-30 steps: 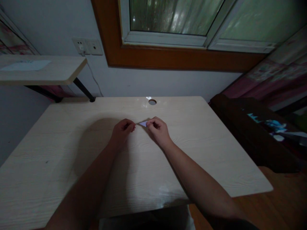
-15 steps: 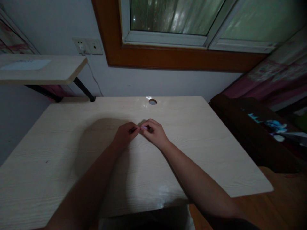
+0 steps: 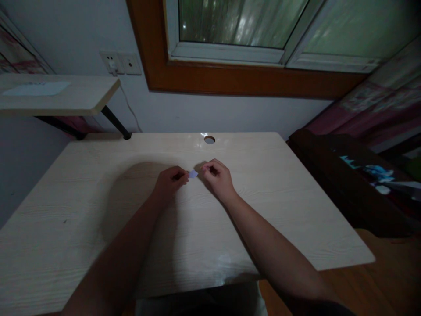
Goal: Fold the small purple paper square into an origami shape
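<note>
My left hand (image 3: 171, 181) pinches a small pale lilac piece of paper (image 3: 193, 174) between thumb and fingertips. The paper's pointed end sticks out to the right, just above the desk. A short gap to its right separates it from my right hand (image 3: 218, 176), whose thumb and fingertips are curled together. Whether anything tiny sits between those right fingertips is too small to make out. Both hands are over the middle of the pale wood-grain desk (image 3: 263, 210).
A round cable hole (image 3: 209, 140) is near the desk's back edge. At the left a raised shelf (image 3: 82, 98) on black legs bears a sheet of paper (image 3: 36, 89). Behind are a wall socket (image 3: 112, 62) and a window; a dark wooden piece of furniture (image 3: 355, 193) stands at the right.
My right hand has come away from the paper, moving a little right and back. The lilac piece now shows, held by my left hand alone.
</note>
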`<action>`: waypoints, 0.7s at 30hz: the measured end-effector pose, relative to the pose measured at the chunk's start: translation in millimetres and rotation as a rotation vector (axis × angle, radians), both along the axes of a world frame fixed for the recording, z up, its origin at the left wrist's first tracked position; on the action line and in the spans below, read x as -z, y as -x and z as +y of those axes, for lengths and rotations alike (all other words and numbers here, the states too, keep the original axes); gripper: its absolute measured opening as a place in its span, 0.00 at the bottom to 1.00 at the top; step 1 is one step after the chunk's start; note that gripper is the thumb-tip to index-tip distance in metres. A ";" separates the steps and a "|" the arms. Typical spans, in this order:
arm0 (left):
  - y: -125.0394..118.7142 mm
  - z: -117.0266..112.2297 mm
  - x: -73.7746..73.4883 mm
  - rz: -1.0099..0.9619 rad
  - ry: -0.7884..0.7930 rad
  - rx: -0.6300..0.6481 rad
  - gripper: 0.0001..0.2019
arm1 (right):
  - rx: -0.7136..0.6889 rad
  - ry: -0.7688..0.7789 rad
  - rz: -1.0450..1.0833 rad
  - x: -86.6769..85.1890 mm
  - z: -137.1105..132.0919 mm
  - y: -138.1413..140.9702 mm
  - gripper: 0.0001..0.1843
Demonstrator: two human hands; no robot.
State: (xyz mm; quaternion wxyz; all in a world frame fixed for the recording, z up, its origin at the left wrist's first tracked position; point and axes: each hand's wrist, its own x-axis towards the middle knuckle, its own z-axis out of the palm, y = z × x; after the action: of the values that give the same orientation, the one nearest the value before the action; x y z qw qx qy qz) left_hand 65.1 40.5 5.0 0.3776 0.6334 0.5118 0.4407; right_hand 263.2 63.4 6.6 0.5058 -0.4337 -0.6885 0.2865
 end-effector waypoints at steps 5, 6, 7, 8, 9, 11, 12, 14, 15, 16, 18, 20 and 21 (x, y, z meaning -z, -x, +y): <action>1.4 2.2 3.2 -0.113 0.038 -0.018 0.10 | -0.100 0.039 -0.012 2.0 1.8 0.1 0.08; 1.5 2.7 3.5 -0.108 0.040 -0.017 0.10 | -0.136 0.038 -0.032 2.2 1.3 0.6 0.08; 1.5 3.3 3.8 -0.101 0.039 -0.013 0.10 | -0.164 0.035 -0.047 2.4 0.9 1.1 0.08; 1.4 3.9 3.9 -0.092 0.036 -0.005 0.10 | -0.185 0.033 -0.057 2.6 0.4 1.6 0.08; 1.3 4.4 3.9 -0.078 0.030 0.008 0.10 | -0.198 0.031 -0.063 2.7 0.0 1.9 0.08; 0.8 5.1 3.6 -0.020 0.015 0.038 0.10 | -0.212 0.022 -0.077 2.7 -0.5 2.2 0.08; 0.5 5.2 3.3 0.021 0.005 0.045 0.10 | -0.222 0.018 -0.089 2.6 -0.6 2.3 0.08; 0.0 5.0 2.8 0.107 -0.014 0.042 0.11 | -0.249 0.008 -0.114 2.2 -0.8 2.4 0.07; 0.0 4.8 2.9 0.141 -0.019 0.039 0.11 | -0.258 0.002 -0.122 2.0 -0.8 2.5 0.07; 0.1 4.7 3.2 0.161 -0.023 0.036 0.11 | -0.264 -0.001 -0.125 1.9 -0.8 2.7 0.07; 0.9 4.8 4.6 0.160 -0.018 0.040 0.12 | -0.264 0.000 -0.119 2.1 -0.6 3.2 0.07; 1.9 5.4 6.6 0.122 -0.005 0.046 0.12 | -0.254 0.011 -0.101 2.4 -0.3 3.5 0.07; 2.3 5.8 7.4 0.094 0.006 0.049 0.11 | -0.245 0.021 -0.087 2.6 -0.1 3.4 0.06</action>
State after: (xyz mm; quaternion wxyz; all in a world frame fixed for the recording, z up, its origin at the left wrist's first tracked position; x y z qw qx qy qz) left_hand 62.9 46.2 -2.4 0.3657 0.6648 0.5145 0.3995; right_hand 259.8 63.3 4.1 0.4322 -0.3635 -0.7546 0.3341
